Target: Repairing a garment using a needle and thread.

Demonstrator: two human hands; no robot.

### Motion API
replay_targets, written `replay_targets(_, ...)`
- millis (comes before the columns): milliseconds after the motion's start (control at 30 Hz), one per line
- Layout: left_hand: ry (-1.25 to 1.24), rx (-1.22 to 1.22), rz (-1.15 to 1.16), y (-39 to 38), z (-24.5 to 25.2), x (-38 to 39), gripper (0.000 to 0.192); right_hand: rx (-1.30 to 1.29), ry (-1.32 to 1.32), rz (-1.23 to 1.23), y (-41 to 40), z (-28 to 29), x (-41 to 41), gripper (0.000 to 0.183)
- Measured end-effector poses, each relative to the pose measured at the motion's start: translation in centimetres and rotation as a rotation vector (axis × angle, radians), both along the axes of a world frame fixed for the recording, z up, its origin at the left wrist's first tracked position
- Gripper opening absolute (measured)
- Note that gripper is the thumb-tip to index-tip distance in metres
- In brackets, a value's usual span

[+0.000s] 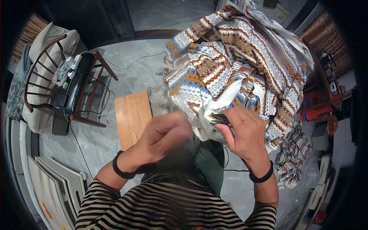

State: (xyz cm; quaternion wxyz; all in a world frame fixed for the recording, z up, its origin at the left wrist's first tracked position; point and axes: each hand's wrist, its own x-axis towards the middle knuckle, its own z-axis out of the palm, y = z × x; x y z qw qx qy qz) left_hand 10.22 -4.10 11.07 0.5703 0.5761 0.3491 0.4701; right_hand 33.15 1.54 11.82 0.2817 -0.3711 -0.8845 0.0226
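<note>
A large heap of patterned knit garments (247, 54) in white, brown, blue and ochre fills the space in front of me. My right hand (244, 126) grips a small dark tool (220, 119), which looks like thread snips. Its tip is at a cream ribbed edge (209, 129) on the near side of the heap. My left hand (169, 135) is blurred, its fingers curled, left of the ribbed edge and apart from the cloth. Whether anything thin is pinched in those fingers is too blurred to see.
A wooden board or stool top (133, 115) stands to the left. Beyond it is a wooden chair (96, 72) bearing a power strip (74, 66), with cables trailing on the floor. More knit fabric (293, 158) lies at right. Pale panels (54, 184) lean at lower left.
</note>
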Motion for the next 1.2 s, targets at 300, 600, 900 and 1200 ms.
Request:
replay_targets(300,0.150,0.162,-0.017,-0.2,1.4,0.6,0.009,0.089,-0.065,-0.033,-0.7,1.0,-0.7,0.023)
replay_targets(600,0.173,0.226,-0.054,-0.1,2.1,1.6,0.010,0.138,-0.153,-0.021,-1.2,1.5,-0.8,0.021)
replay_targets(900,0.405,0.043,0.161,1.8,-0.7,-1.6,0.010,-0.152,0.245,-0.259,-0.2,0.6,4.1,0.023)
replay_targets(1200,0.944,0.687,-0.033,9.6,-3.3,3.9,0.045,-0.205,0.231,-0.351,0.7,-4.8,9.3,0.046)
